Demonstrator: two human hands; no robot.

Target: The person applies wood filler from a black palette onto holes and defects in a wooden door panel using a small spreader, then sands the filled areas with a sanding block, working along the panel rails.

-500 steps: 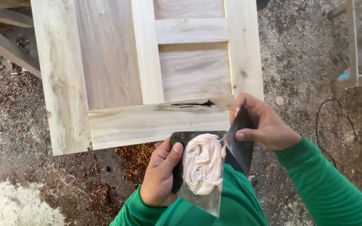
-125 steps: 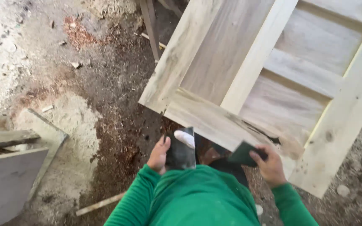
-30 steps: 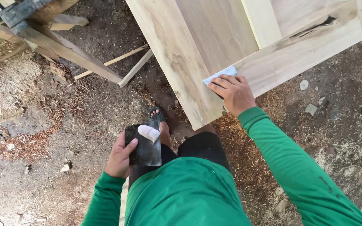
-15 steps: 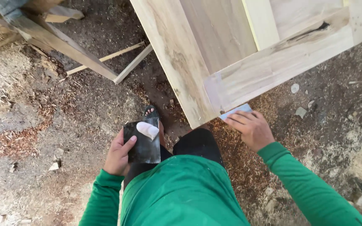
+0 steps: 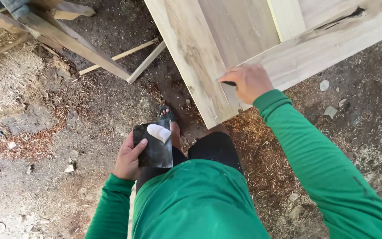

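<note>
Filler (image 5: pixel 158 132), a pale dab, sits on the upper part of a dark plate (image 5: pixel 154 146) that we hold in the left hand (image 5: pixel 128 156). That hand grips the plate's left edge, thumb pressed across its face, fingers behind it. The plate is carried low, over the left thigh and above a sandalled foot (image 5: pixel 168 116) planted on the dirt.

Our right hand (image 5: pixel 248 82) is clenched around a thin dark blade (image 5: pixel 228 83); only its tip shows past the knuckles, at the hand's left side. The hand rests against the door (image 5: pixel 217 40), at its near corner where the long side piece meets the bottom rail. We cannot tell whether the blade itself touches the wood.

The door is bare pale timber, lying at a slant across the upper right of the view, with recessed panels between its rails. A dark crack (image 5: pixel 337 22) runs along the upper edge of the bottom rail, well apart from the right hand, toward the door's far side.

Both arms wear green sleeves. Reddish sawdust (image 5: pixel 253 132) lies thick on the ground under the door's near corner and beside the right forearm. Left of the door, a grey plank (image 5: pixel 71 44) crosses the upper left corner, and two thin strips (image 5: pixel 124 62) lie on the dirt just beside it. Small stones (image 5: pixel 332 110) lie scattered to the right of the door.
</note>
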